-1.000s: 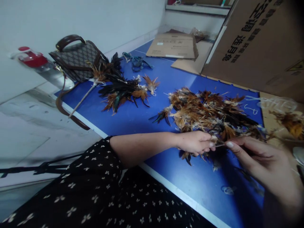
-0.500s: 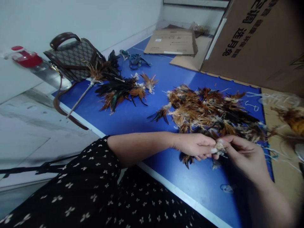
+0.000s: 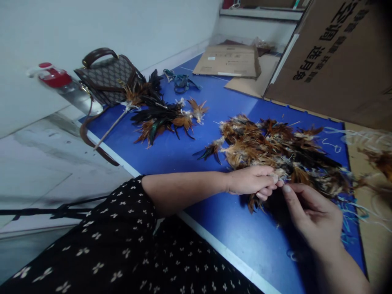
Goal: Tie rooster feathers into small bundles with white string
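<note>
My left hand [image 3: 255, 180] is closed around a small feather bundle [image 3: 278, 174], whose pale end shows past the thumb. Dark and brown feathers poke out below the fist. Just to the right, my right hand [image 3: 317, 214] has thumb and forefinger pinched together near that pale end; whatever is between the fingertips is too small to make out. Beyond both hands spreads a large pile of brown and black feathers [image 3: 260, 141] on the blue tabletop [image 3: 171, 159].
A feather duster [image 3: 131, 98] with a bare stick lies at the left among dark feathers, near a patterned handbag [image 3: 107, 77] and a red-capped bottle [image 3: 65, 87]. Blue-green ties [image 3: 182, 81], flattened cardboard [image 3: 226, 61] and a large carton [image 3: 337, 61] sit farther back. White strings [image 3: 364, 216] lie at the right.
The right fingertips, earlier on the pale end of the bundle, are now slightly lower and apart from it. My left hand has risen a little with the bundle. The view has shifted slightly.
</note>
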Tool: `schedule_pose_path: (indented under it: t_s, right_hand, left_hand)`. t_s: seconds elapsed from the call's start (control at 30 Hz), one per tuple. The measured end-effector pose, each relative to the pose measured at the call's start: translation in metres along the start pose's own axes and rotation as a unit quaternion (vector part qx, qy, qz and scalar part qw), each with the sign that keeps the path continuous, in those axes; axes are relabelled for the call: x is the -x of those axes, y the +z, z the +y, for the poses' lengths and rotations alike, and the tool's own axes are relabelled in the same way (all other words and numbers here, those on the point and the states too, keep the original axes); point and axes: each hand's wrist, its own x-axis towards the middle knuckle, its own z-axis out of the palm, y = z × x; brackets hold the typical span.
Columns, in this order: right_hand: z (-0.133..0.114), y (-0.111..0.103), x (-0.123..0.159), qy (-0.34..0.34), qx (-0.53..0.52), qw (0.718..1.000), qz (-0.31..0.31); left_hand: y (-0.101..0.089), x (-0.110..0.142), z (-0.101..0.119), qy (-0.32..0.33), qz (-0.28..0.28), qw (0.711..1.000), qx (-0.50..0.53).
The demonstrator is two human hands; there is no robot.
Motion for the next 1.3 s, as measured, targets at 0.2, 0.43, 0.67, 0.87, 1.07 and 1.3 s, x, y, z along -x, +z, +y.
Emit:
schedule_pose_path:
  t_s: [0.2,0.43,0.67,0.87,1.07,1.3]
  right_hand:
    - [0.004,0.002,0.007,-0.054,0.028,0.998,0.023]
    - [0.006,0.011,0.006,-0.134,0.115,0.98,0.089]
    - [0.009,0.006,0.004,-0.174,0.101,0.978,0.054]
    - [0.009,0.004,0.001,-0.224,0.11,0.968,0.024]
    - [0.011,0.006,0.003,-0.182,0.167,0.966,0.079]
    - [0.006,0.0,-0.001,-0.182,0.173,0.966,-0.054]
  left_hand:
    - [0.0,-0.001,-0.001,-0.007,0.008,0.999,-0.03]
    - [0.0,-0.002,-0.008,-0.036,0.001,0.997,-0.064]
    - [-0.005,-0.003,-0.01,-0.023,-0.01,0.994,-0.106]
    - [-0.002,-0.002,-0.009,-0.037,-0.001,0.992,-0.119]
    - [0.006,0.0,-0.003,-0.064,0.023,0.993,-0.101]
    - [-0.006,-0.007,-0.006,0.009,0.095,0.969,-0.229]
